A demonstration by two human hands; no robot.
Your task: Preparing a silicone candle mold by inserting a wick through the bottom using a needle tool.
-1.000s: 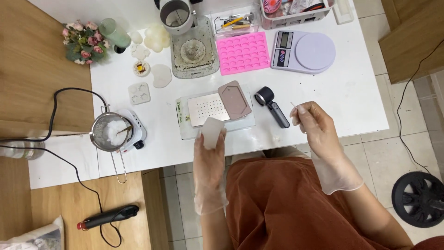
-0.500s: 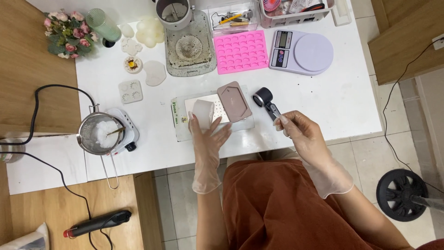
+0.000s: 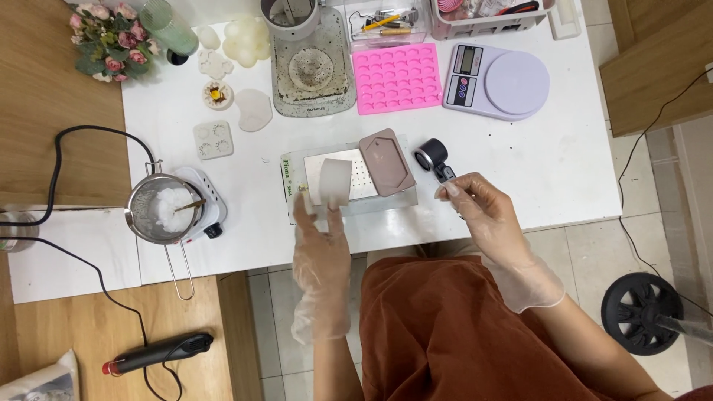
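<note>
Clear disposable gloves (image 3: 321,261), rust-brown garment (image 3: 445,327)

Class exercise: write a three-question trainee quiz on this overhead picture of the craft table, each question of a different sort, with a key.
1. True or false: the left hand holds a white translucent piece over the perforated plate.
2. What lies directly beyond the brown mould, toward the far edge of the table? A) pink mould B) kitchen scale C) flowers
3. Fill in: the right hand is at the handle of a black ____.

Key: 1 true; 2 A; 3 tool, with a round head; its exact kind is unclear.
</note>
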